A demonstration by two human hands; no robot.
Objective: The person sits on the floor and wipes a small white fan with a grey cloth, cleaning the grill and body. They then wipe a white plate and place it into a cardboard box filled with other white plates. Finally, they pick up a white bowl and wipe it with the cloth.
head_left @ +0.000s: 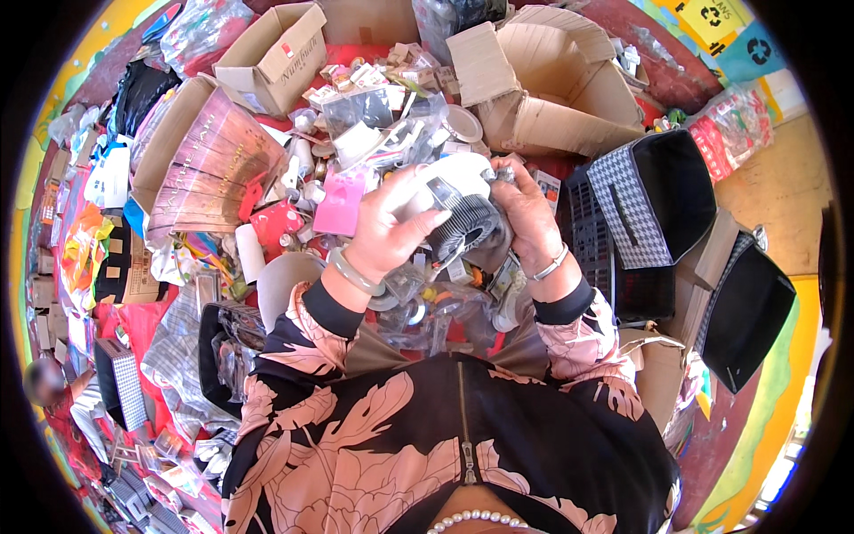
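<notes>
In front of my chest I hold a white, rounded fitting with a dark, finely ribbed body [464, 215]; its exact kind is not clear. My left hand [396, 222] grips its left side, with the thumb lying against the ribs. At the opposite edge, my right hand [531, 218] has its fingers bent and pressed together near a small greyish part. What those fingertips pinch is partly hidden. A pink flat plastic piece [337, 199] lies just left of my left hand. Below the fitting is a heap of clear plastic bags and small parts [436, 311].
An open cardboard box [556, 89] stands beyond my right hand, another box [271, 62] at the far left. Black bins with houndstooth trim [654, 200] are on the right. Mixed scrap [374, 116] piles up ahead. Another person [76, 396] is at the left edge.
</notes>
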